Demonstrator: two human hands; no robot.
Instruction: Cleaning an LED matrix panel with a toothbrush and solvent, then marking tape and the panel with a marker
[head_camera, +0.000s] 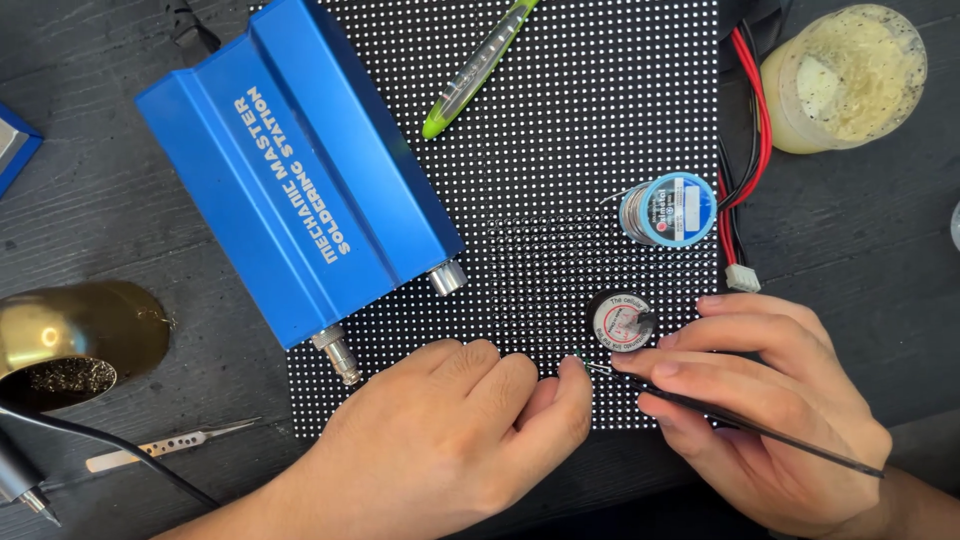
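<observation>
My left hand (455, 430) rests on the lower edge of a black dotted LED panel (580, 130), fingers curled, thumb and forefinger pinched near a tiny part at the panel's lower middle. My right hand (765, 400) grips thin black tweezers (740, 420) whose tip meets my left fingertips. A small round tin (621, 321) sits on the panel just above the tweezer tip. A solder wire spool (668, 209) stands higher on the panel's right side.
A blue soldering station box (300, 170) lies across the panel's left part. A green pen (478, 68) lies at the top. A flux jar (845, 75) and red-black wires (745, 150) sit on the right. A brass tip-cleaner holder (70, 340) and silver tweezers (170, 443) lie on the left.
</observation>
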